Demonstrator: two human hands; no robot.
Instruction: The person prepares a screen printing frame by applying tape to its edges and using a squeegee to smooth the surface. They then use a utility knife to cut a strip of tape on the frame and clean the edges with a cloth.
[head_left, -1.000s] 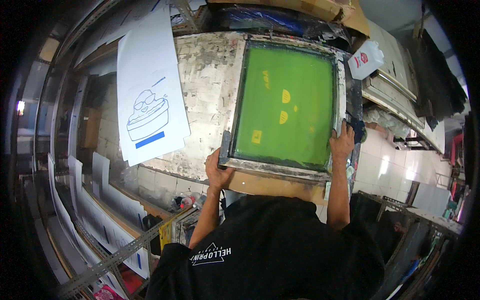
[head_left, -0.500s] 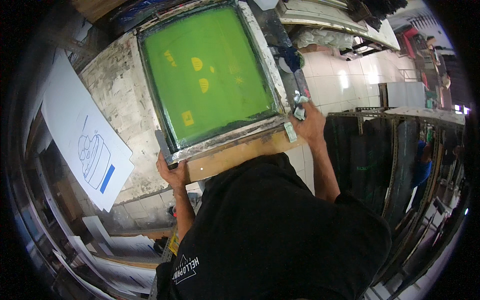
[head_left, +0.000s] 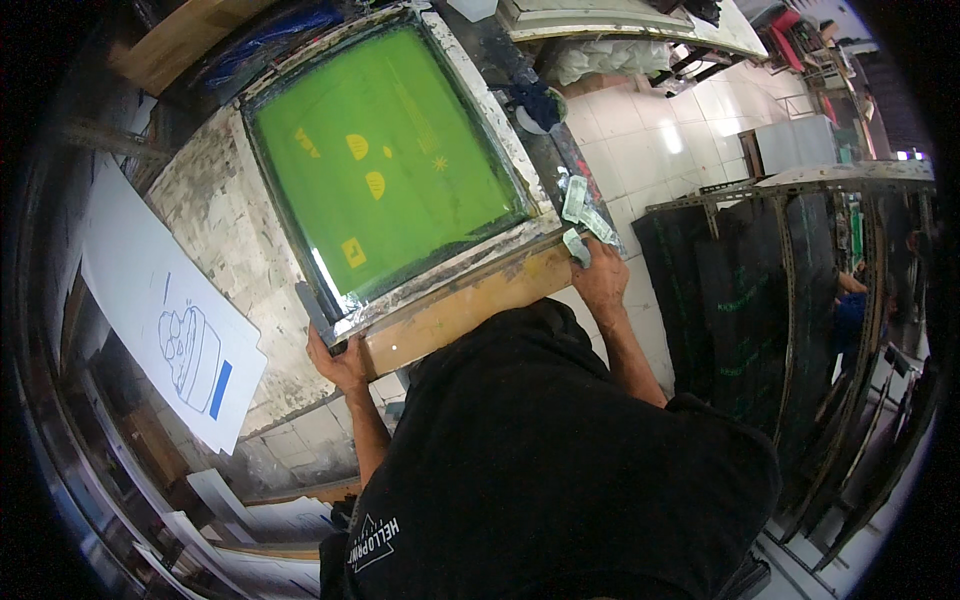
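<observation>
A screen-printing frame [head_left: 390, 150] with green mesh and small yellow shapes lies in front of me. Its border is whitish and stained. Along its near side runs a wooden board [head_left: 450, 305]. My left hand [head_left: 340, 362] is closed round the near-left corner of the frame, by a dark grey strip [head_left: 313, 308]. At the board's right end my right hand [head_left: 603, 280] is closed, fingers curled; what they grip is hidden. Its fingertips meet pale green-white scraps [head_left: 574, 200] on the dark rail beside the frame.
A stained pale table [head_left: 215, 195] lies left of the frame. A white sheet [head_left: 170, 330] with a blue line drawing stands further left. To the right are a rack of dark panels [head_left: 735, 300] and tiled floor [head_left: 620, 140]. A dark blue cloth [head_left: 533, 103] lies on the rail.
My right hand has moved nearer to me, off the scraps towards the board's end, and more of the scraps show. My left hand stays at the frame's corner. The whole view has shifted slightly.
</observation>
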